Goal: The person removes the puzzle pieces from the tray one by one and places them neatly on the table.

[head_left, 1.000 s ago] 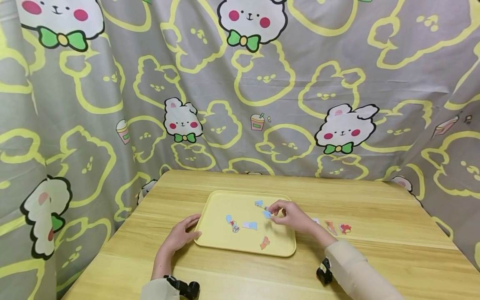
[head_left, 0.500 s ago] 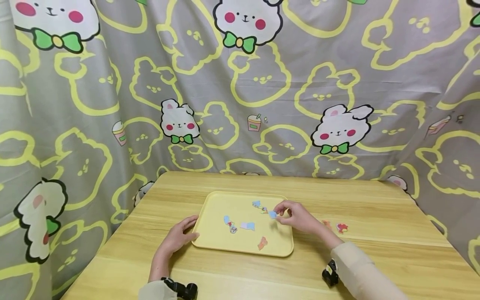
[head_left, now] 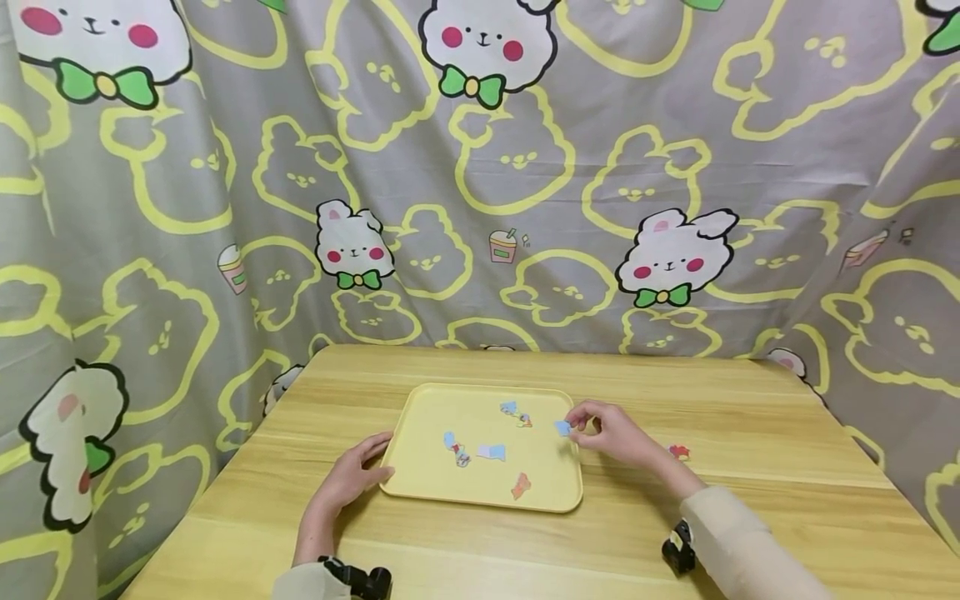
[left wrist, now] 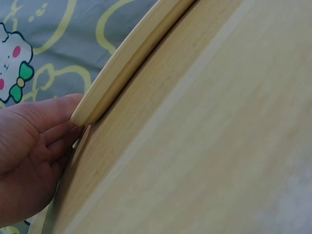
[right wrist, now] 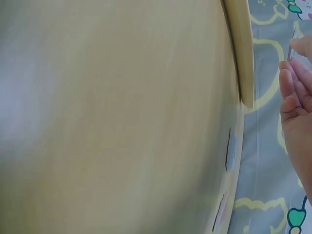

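My right hand (head_left: 607, 432) pinches a small blue puzzle piece (head_left: 562, 427) between thumb and fingertips, just above the right edge of the yellow tray (head_left: 435, 479). In the right wrist view the piece (right wrist: 292, 45) shows edge-on as a thin sliver. My left hand (head_left: 351, 473) rests along the tray's left side, its fingers lightly bent; in the left wrist view the thumb touches the rim (left wrist: 105, 90). Lying on the tray are a blue-and-lilac piece (head_left: 492, 452), joined blue and multicoloured pieces (head_left: 457, 450), another such group (head_left: 516, 413) and an orange-red piece (head_left: 521, 486).
On the wooden table (head_left: 480, 550), right of the tray, lies a red piece (head_left: 679, 452) beyond my right forearm. Two flat pieces (right wrist: 231, 150) appear low in the right wrist view. A patterned grey curtain (head_left: 450, 183) stands behind and beside the table.
My right hand has moved right with the blue piece, away from the upper group toward the tray's right edge. The forearm now covers the orange piece on the table. My left hand stays by the tray.
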Tool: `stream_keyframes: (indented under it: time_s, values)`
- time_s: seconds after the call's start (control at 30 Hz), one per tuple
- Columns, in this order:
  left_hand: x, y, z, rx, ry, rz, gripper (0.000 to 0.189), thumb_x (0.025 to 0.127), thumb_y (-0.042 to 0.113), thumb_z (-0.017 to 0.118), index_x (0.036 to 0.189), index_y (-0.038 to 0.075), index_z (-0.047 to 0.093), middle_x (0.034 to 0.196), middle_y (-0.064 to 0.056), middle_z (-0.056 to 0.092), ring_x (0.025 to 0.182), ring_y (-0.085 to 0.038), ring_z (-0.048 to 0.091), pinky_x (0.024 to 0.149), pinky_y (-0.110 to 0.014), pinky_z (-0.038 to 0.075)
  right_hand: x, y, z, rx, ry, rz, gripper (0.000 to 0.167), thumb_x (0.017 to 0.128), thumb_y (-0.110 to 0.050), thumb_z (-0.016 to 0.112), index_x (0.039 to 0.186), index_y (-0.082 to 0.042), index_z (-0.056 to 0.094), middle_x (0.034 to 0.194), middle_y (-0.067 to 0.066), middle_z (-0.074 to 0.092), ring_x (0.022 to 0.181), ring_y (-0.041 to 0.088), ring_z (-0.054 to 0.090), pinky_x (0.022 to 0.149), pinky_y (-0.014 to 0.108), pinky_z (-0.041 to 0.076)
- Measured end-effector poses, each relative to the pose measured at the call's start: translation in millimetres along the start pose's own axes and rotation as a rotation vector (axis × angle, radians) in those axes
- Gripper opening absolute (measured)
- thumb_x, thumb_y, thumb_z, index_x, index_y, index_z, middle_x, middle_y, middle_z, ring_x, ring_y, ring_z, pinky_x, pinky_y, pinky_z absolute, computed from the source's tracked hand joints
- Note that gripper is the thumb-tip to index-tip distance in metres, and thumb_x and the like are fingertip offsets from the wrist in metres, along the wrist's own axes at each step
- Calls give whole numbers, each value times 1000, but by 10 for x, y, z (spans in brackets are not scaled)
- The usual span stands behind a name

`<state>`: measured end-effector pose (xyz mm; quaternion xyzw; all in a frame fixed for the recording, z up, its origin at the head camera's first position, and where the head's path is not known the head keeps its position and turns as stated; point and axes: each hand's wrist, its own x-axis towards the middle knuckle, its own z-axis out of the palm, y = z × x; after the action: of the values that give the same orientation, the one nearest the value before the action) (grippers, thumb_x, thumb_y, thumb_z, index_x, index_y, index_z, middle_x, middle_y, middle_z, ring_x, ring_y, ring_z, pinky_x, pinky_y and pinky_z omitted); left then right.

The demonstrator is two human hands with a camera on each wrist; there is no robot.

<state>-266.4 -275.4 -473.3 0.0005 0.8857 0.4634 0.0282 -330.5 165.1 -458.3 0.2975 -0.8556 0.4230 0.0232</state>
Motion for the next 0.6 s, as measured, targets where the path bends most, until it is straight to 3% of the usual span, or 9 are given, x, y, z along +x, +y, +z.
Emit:
stream_keyframes:
  time_s: [0.37,0.6]
  values:
    - [-9,-1,-2,14,-5,5,60,90,8,67,145,6,46,143,-18,55,143,-40,36,117,-58,28,-141,92,-163,-32,28,2,12,87,-11,71,99,-10,70,89,-1,65,76,3,52,60,18,42]
    - [-7,-15,-5,1,-5,8,59,90,7,67,145,6,46,143,-18,55,144,-41,35,117,-59,27,-274,178,-301,-76,48,53,13,87,-15,72,100,-12,70,87,-4,63,72,2,50,59,19,43]
